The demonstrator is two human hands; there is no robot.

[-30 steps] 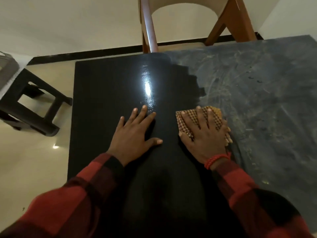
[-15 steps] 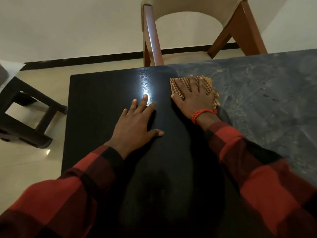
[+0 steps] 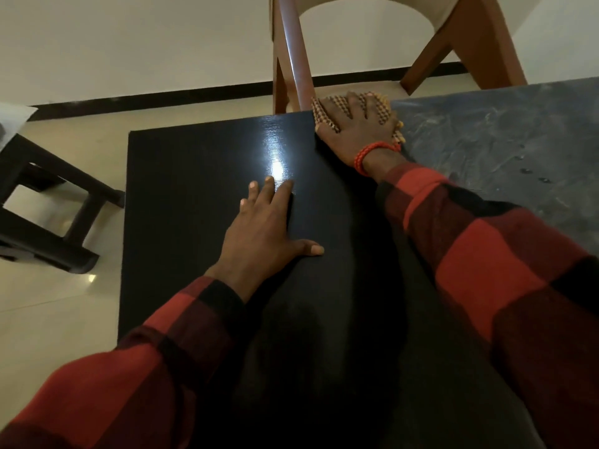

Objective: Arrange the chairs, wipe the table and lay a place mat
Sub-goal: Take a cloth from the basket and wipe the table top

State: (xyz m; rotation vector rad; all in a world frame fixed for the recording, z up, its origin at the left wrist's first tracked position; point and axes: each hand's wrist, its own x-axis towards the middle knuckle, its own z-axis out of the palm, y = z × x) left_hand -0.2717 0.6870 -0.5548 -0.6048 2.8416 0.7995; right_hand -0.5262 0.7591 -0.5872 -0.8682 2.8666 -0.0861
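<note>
The right hand point(image 3: 356, 124) is pressing flat, fingers spread, on the checkered cloth point(image 3: 327, 108) at the counter's point(image 3: 194, 163) far edge, wiping toward the dusty right side, while the left hand point(image 3: 262, 234), its grip open and empty, is bracing on the clean left part.

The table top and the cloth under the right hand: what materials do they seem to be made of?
Table top: probably dark lacquered or laminated wood, since it shows fine straight grain lines and a sharp glare; the right part looks dull and smeared.
Cloth: seemingly woven textile, with a small brown and cream check, lying soft under the right hand.
</note>
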